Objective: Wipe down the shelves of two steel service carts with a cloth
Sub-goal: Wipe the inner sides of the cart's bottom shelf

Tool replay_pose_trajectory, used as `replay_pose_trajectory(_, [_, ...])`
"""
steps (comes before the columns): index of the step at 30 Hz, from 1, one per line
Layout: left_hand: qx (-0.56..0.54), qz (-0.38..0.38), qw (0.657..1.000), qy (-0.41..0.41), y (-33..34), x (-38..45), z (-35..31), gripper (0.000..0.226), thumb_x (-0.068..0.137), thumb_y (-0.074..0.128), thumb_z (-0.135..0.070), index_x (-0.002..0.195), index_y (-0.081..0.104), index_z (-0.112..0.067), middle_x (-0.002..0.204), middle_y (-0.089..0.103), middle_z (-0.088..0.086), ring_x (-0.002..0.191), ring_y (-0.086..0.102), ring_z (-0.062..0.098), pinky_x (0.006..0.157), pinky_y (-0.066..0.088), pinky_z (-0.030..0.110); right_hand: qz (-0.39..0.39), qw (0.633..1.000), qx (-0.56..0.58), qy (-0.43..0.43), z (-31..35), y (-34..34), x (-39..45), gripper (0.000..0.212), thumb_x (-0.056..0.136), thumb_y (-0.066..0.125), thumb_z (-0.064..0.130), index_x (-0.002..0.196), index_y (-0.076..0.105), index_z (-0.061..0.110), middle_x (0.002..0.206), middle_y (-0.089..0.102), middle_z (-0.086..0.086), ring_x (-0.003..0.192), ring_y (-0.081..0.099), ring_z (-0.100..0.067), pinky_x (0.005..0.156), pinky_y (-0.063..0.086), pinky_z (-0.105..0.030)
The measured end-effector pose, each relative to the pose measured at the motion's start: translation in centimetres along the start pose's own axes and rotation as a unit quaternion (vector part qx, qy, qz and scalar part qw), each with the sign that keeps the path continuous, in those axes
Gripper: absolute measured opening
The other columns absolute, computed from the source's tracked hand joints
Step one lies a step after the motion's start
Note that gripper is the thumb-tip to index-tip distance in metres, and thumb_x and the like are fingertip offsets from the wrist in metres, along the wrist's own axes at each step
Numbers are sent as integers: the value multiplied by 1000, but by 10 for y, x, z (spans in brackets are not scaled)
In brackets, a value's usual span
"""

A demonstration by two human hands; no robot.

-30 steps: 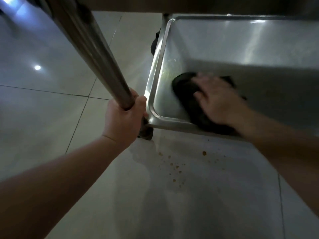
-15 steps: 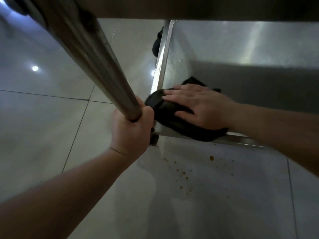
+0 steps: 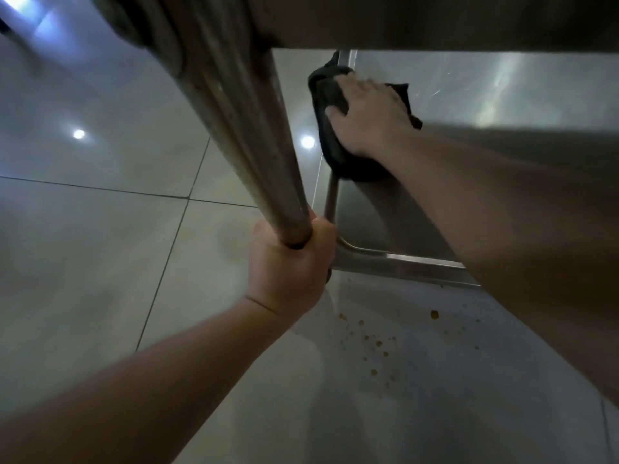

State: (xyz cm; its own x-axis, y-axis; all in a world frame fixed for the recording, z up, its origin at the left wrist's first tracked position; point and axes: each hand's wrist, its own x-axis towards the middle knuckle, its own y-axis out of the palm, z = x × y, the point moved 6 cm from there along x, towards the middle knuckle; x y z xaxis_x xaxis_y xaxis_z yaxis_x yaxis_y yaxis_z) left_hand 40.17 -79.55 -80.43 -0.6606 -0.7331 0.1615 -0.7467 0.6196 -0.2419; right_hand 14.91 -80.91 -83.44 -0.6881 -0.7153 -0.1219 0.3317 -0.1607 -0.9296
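Observation:
I look down at the bottom shelf (image 3: 395, 259) of a steel service cart. A dark cloth (image 3: 330, 95) lies over the shelf's left rim, toward the far left corner. My right hand (image 3: 366, 117) presses flat on the cloth with its fingers spread. My left hand (image 3: 289, 262) grips the cart's upright steel post (image 3: 241, 122) near its lower end, at the shelf's near left corner. The underside of an upper shelf (image 3: 435, 18) hides the far part of the bottom shelf.
Glossy pale floor tiles (image 3: 100, 229) spread to the left and in front of the cart. Several small brown spots (image 3: 375, 343) dot the floor just in front of the shelf's near rim.
My right hand has slid the cloth along the left rim from the near left corner toward the far left corner. My left hand keeps its grip on the post.

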Motion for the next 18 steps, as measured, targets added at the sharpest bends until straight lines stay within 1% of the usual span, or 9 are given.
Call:
replay_pose_trajectory(4, [2, 6, 1000, -10, 1, -2, -2, 19, 80, 56, -21, 62, 54, -28, 52, 55, -1, 44, 54, 16, 38, 46, 37, 31, 990, -17, -134, 14, 14, -75, 69, 103, 34, 61, 166, 21, 34, 174, 20, 5, 160, 18, -23, 130, 12, -47])
replay_pose_trajectory(5, [-2, 1, 1000, -17, 1, -2, -3, 17, 79, 56, -22, 63, 54, -25, 52, 55, 0, 45, 53, 17, 38, 46, 38, 45, 984, -13, -169, 15, 17, -97, 69, 102, 34, 62, 165, 21, 36, 174, 20, 8, 160, 16, -20, 131, 10, -45])
replay_pose_trajectory(7, [3, -7, 1000, -16, -1, -2, -5, 14, 80, 57, -24, 69, 54, -17, 56, 57, 7, 47, 55, 26, 40, 49, 44, 71, 973, -6, -218, 15, 22, -136, 67, 104, 34, 63, 165, 19, 41, 174, 17, 14, 160, 10, -13, 130, 3, -38])
replay_pose_trajectory(9, [18, -3, 1000, -13, -2, -1, -7, 14, 81, 58, -24, 74, 55, -13, 60, 58, 13, 54, 58, 36, 45, 51, 52, 86, 971, -3, -225, 8, 25, -159, 65, 106, 34, 61, 165, 17, 42, 174, 13, 18, 160, 4, -8, 128, -4, -32])
replay_pose_trajectory(12, [25, -7, 999, -48, -3, -1, -7, 14, 79, 58, -27, 69, 57, -16, 61, 59, 15, 59, 59, 42, 52, 54, 58, 91, 974, -12, -208, -1, 27, -173, 64, 108, 36, 56, 166, 15, 39, 174, 11, 17, 161, 1, -8, 130, -2, -35])
replay_pose_trajectory(13, [28, -13, 998, -63, -3, -1, -7, 13, 77, 58, -27, 66, 58, -19, 60, 59, 14, 58, 60, 38, 54, 56, 57, 93, 974, -10, -204, -4, 27, -175, 63, 108, 38, 54, 166, 16, 39, 174, 11, 17, 161, 1, -8, 131, -2, -36])
replay_pose_trajectory(15, [47, -29, 995, -80, -3, -4, -8, 12, 77, 59, -26, 65, 58, -21, 59, 59, 6, 56, 59, 21, 56, 55, 48, 96, 976, 4, -195, -15, 27, -181, 62, 108, 42, 51, 165, 19, 40, 174, 12, 17, 160, 1, -7, 130, -2, -35])
replay_pose_trajectory(16, [64, -40, 994, -84, -5, -5, -8, 11, 77, 60, -27, 69, 58, -19, 60, 58, 1, 56, 56, 15, 57, 53, 43, 95, 977, 8, -189, -22, 25, -183, 62, 108, 44, 50, 164, 20, 41, 174, 12, 18, 160, 1, -7, 130, -2, -35])
replay_pose_trajectory(18, [108, -54, 988, -95, -7, -8, -7, 18, 81, 62, -34, 80, 58, -17, 66, 58, -6, 62, 55, 12, 64, 53, 39, 92, 980, 12, -174, -40, 19, -187, 62, 108, 45, 50, 164, 20, 41, 174, 12, 19, 160, 1, -7, 130, -2, -36])
